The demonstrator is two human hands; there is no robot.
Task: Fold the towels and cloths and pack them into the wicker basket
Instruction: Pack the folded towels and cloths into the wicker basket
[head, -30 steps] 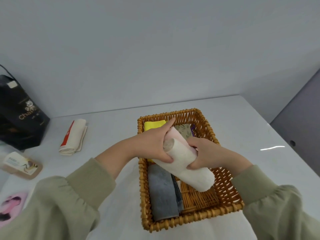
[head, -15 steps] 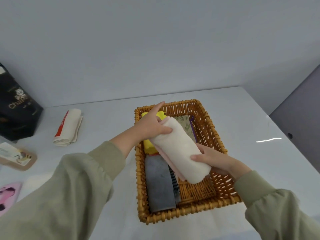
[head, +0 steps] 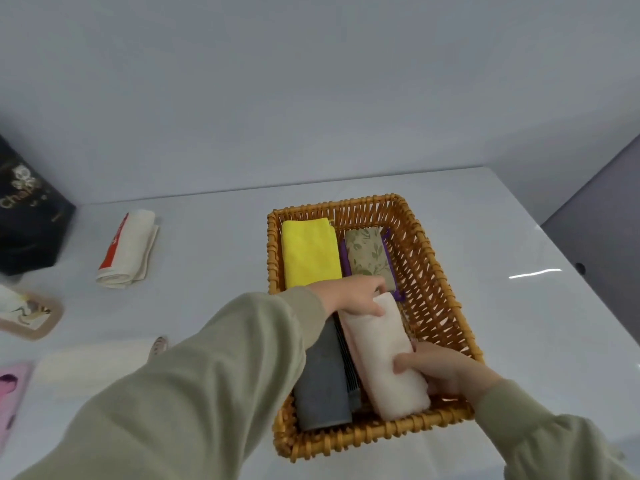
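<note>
A wicker basket (head: 437, 271) stands on the white table. Inside lie a yellow cloth (head: 309, 255) and a leaf-print cloth (head: 367, 255) at the far end, and a grey towel (head: 321, 382) at the near left. A rolled pale pink towel (head: 384, 355) lies in the basket's near right part. My left hand (head: 353, 295) grips its far end. My right hand (head: 440, 368) holds its near end, fingers curled round it.
A folded cream cloth with a red stripe (head: 127, 250) lies left of the basket. A cream towel (head: 93, 362) lies flat at the near left. A black bag (head: 27, 216), a beige-edged item (head: 29, 315) and a pink item (head: 10, 393) sit along the left edge.
Both hands have lowered the rolled pink towel from above the basket down into its right side, next to the grey towel. The camera has tilted a little.
</note>
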